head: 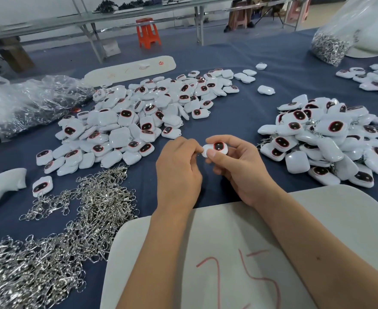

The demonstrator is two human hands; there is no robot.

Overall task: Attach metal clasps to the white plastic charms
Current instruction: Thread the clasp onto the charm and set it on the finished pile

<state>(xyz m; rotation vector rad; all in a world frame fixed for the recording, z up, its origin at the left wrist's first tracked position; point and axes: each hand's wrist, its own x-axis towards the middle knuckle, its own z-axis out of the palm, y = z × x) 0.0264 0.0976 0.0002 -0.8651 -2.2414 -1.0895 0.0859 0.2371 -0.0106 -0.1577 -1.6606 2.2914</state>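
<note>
The right hand curls round 1 white charm, thumb pressed on its lower edge and fingers cupped behind, its dark oval face turned up toward the camera. The left hand has its fingertips pinched together right at the charm's left corner; a sliver of metal seems to show there, probably a clasp, but it is too small and too covered to tell for sure. The charm looks light, rigid and glossy, a rounded square shell that would likely slip under a loose grip, so holding it by the flat faces, leaving the corner loop free, seems the sound way; the loop itself is probably the fragile part. Both forearms lie over a pale board marked with red strokes. To the left, a tangled heap of metal clasps spreads across the blue cloth, thin bright wire pieces likely to snag on each other when lifted. Beyond it sits a broad pile of loose charms, smooth and pillow-shaped, some face down. To the right a second pile of charms shows bits of chain among them, so these are seemingly finished.
</note>
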